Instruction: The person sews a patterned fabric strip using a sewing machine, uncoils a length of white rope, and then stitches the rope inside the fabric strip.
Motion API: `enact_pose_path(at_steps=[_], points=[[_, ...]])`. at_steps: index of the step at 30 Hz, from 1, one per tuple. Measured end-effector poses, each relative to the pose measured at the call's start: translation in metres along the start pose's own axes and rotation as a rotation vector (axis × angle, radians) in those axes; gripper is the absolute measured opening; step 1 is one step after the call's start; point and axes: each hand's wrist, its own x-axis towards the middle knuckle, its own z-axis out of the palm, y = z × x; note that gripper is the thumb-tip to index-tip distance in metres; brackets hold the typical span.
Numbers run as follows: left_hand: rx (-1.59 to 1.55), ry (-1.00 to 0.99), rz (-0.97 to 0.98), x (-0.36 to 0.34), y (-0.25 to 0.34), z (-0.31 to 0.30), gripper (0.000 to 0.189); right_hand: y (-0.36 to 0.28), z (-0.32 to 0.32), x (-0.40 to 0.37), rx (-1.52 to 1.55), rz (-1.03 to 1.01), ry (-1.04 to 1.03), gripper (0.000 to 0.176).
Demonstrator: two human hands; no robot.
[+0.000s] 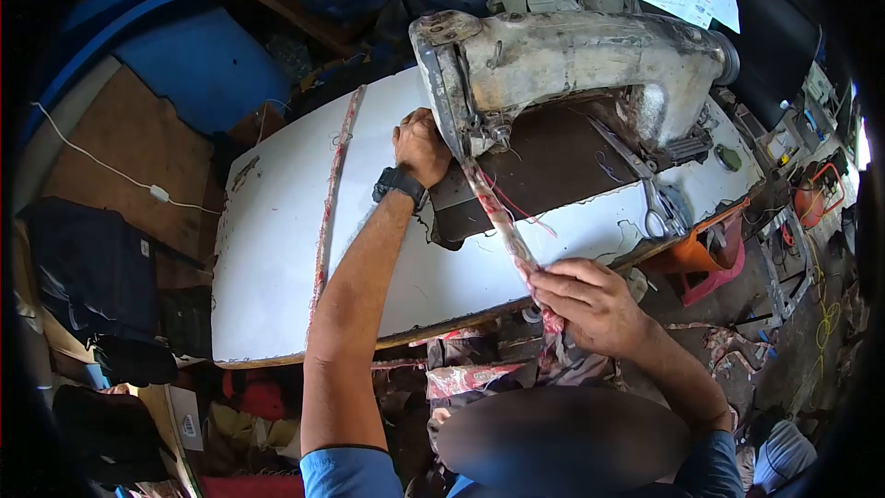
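Basically, right hand (595, 309) pinches patterned strip (502, 219), fingers nearly closed, at sewing machine (576, 55) needle's five o'clock, probably for tension; left hand (421, 149) curls at nine o'clock, grip unclear.

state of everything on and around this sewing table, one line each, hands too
right hand: closed on the held strip
left hand: bent, beside the machine head; grip unclear
held strip: drawn out between machine and fingers
second strip: lying lengthwise, unheld
sewing machine: upright, finish worn
scissors: lying down, unheld
watch: strapped on
tabletop: edges chipped
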Motion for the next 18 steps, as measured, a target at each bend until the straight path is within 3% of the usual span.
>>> enact_pose_path(at_steps=[5, 12, 16, 18], points=[[0.083, -0.045, -0.033, 0.024, -0.039, 0.008, 0.024, 0.024, 0.004, 0.018, 0.008, -0.012, -0.028, 0.033], [0.142, -0.005, -0.022, 0.048, -0.04, 0.001, 0.028, 0.046, 0.01, 0.05, 0.056, 0.007, -0.037, 0.028], [0.228, 0.003, -0.072, 0.063, -0.053, 0.007, 0.027, 0.059, 0.018, 0.065, 0.101, 0.014, -0.036, 0.027], [0.118, -0.024, -0.2, 0.071, -0.054, 0.007, 0.03, 0.065, 0.021, 0.07, 0.106, 0.017, -0.048, 0.026]])
